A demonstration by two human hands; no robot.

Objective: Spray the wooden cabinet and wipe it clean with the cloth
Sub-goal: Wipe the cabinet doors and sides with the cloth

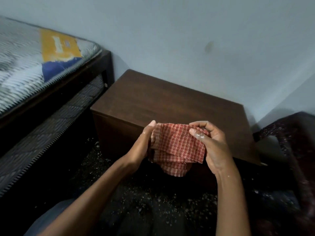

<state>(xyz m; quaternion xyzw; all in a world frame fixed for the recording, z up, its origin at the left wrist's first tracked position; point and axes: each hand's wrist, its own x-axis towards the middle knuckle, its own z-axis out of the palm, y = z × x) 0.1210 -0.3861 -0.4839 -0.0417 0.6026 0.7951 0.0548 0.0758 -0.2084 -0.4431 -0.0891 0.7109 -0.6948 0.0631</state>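
Hands hold a red checked cloth (pixel 177 147) up between them. The left hand (pixel 144 147) grips the cloth's left edge, with the thumb on top and the fingers hidden behind. The right hand (pixel 213 147) pinches the right edge with bent fingers, and white specks stick to its thumb. The cloth is folded and stretched side to side, and loose layers hang down. It hides part of the near edge of the wooden cabinet (pixel 170 103), which sits against the wall (pixel 187 40). A mattress (pixel 30 62) lies to the left. A dark speckled chair (pixel 288 133) stands on the right.
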